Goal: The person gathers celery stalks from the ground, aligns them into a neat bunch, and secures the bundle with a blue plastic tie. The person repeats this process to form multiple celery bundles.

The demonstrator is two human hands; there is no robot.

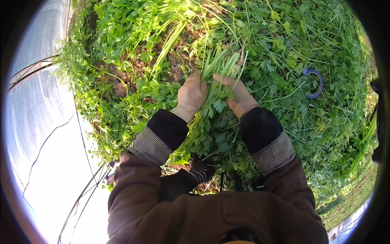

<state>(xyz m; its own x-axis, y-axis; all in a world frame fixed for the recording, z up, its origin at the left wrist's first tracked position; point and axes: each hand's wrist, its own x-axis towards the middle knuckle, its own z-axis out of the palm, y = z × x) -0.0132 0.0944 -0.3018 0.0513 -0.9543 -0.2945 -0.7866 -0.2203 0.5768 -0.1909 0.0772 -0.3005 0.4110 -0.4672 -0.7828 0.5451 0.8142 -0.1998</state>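
Leafy celery stalks [216, 65] lie gathered in a bunch between my two hands, root ends away from me and leaves hanging towards my legs. My left hand [192, 94], in a pale thin glove, is closed on the left side of the bunch. On the other side my right hand [236, 91], gloved alike, lies against the stalks with its fingers partly hidden by leaves; how firmly it grips cannot be told. To the right, a roll of purple tape [320, 84] rests on the foliage.
Celery plants [329, 128] spread around both hands, with loose stalks [170, 42] beyond them. Brown soil [122, 77] shows at the left. Translucent plastic sheeting [39, 100] with thin rods stands at the far left. My dark shoe [201, 169] is below the bunch.
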